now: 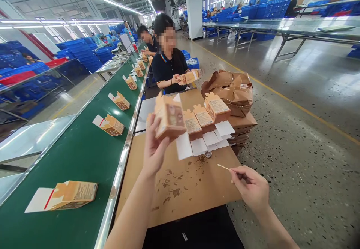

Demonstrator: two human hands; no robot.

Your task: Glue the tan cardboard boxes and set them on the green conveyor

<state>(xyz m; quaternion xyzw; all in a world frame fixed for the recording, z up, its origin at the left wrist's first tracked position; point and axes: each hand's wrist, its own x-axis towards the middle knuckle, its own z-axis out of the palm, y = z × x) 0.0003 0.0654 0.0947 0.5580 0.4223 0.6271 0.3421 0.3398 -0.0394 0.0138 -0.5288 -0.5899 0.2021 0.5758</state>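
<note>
My left hand grips a small orange-brown carton, lifted above the table and tilted, slightly blurred. Between thumb and forefinger of my right hand is a cotton swab, its tip pointing left over the table. Beyond the swab, a small round metal tin rests on the brown cardboard table cover, beside dark stains. Several similar cartons stand in a row behind it, their white flaps hanging toward me.
Along my left runs a green conveyor belt with a metal edge, carrying several cartons. Across the table a co-worker holds flat cartons. Brown paper-wrapped bundles are stacked at the table's right.
</note>
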